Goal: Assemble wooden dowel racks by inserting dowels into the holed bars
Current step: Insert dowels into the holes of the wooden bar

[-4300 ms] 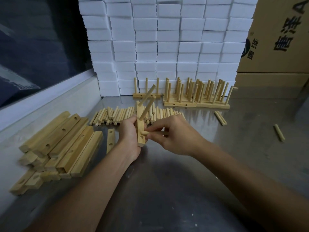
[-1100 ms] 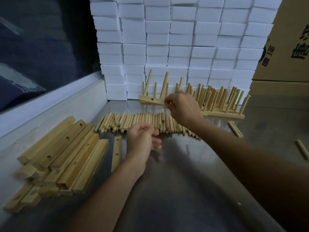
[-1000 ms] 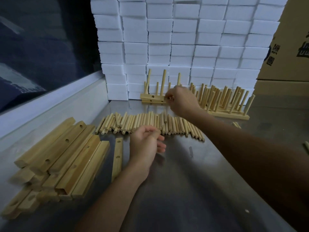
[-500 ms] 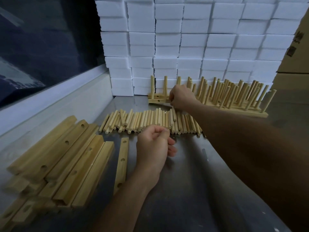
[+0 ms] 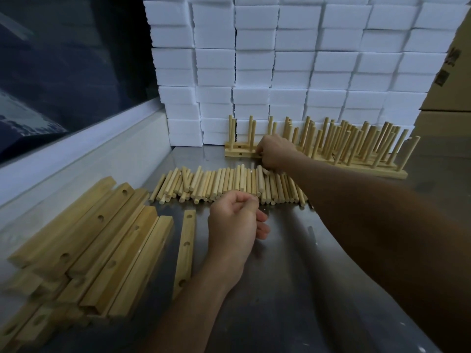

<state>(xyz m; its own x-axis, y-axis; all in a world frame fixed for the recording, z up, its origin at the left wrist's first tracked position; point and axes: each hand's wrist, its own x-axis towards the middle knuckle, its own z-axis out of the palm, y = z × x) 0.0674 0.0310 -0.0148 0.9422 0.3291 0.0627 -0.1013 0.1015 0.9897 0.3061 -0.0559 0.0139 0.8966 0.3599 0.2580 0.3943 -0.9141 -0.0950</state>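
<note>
- The right hand (image 5: 276, 152) reaches far across the table (image 5: 293, 289) and is closed on the near-left rack (image 5: 239, 151), at the right end of its bar.
- That rack stands upright with its dowels pointing up, touching the row of finished racks (image 5: 356, 149) to its right, all against the stack of white blocks (image 5: 280, 59).
- The left hand (image 5: 235, 226) hovers over the table near the middle, fingers curled into a loose fist; I cannot tell whether it holds anything.
- Loose dowels (image 5: 229, 183) lie side by side in a row between the two hands.
- A single holed bar (image 5: 185, 247) lies flat just left of the left hand.
- A pile of bars (image 5: 89, 240) sits at the near left, beside the table's white side wall (image 5: 76, 159).
- A cardboard box (image 5: 448, 72) stands at the far right.
</note>
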